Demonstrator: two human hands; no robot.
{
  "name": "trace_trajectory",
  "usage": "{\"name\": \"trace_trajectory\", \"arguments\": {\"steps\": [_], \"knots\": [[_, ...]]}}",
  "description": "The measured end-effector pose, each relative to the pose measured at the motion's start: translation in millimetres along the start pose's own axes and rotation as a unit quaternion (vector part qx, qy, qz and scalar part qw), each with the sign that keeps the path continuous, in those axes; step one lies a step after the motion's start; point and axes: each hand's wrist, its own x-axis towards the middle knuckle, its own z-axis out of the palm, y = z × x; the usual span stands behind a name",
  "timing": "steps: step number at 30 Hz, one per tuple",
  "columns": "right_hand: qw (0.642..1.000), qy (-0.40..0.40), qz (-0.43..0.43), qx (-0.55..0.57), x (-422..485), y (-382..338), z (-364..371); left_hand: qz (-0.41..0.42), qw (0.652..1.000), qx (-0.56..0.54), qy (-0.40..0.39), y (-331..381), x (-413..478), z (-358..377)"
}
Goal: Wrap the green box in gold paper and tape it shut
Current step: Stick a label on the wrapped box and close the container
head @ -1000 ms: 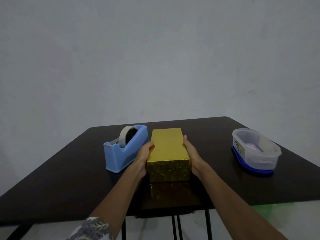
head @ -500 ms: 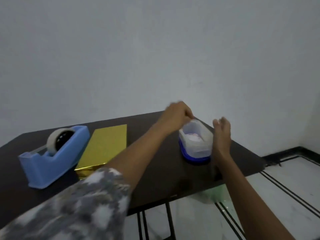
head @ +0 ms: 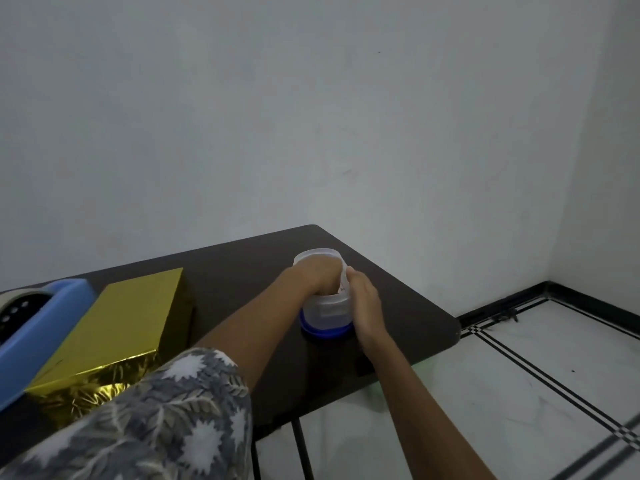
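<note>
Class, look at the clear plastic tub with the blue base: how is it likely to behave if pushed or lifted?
The plastic tub looks thin-walled, so probably light and apt to slide on the smooth dark table. The right hand braces its side while the left hand reaches inside, suggesting it would shift unsteadied. Its walls may flex.

Dim, flat, bluish light throughout, soft shadows only, faint glare on the gold foil, slight wide-angle bending at frame edges.
</note>
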Motion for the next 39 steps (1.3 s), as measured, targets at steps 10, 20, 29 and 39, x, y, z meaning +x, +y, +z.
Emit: {"name": "trace_trajectory", "arguments": {"steps": [10,20,29,39], "knots": [[1.0,0.003,-0.013,0.001,1,4,-2,0.036,0.989,-0.113,0.09,-23,-22,-17],[0.962,0.1,-0.255,-0.008,-23,-33,11,0.002,0.842,-0.461,0.28,-68,-99,-40],[0.979,-0.018,-0.171,-0.112,-49,-32,72,-0.06,0.75,-0.594,0.284,-70,-153,22],[0.995,-0.047,0.078,0.038,-59,0,79,-0.14,0.748,-0.576,0.298,-78,-125,73]]}}
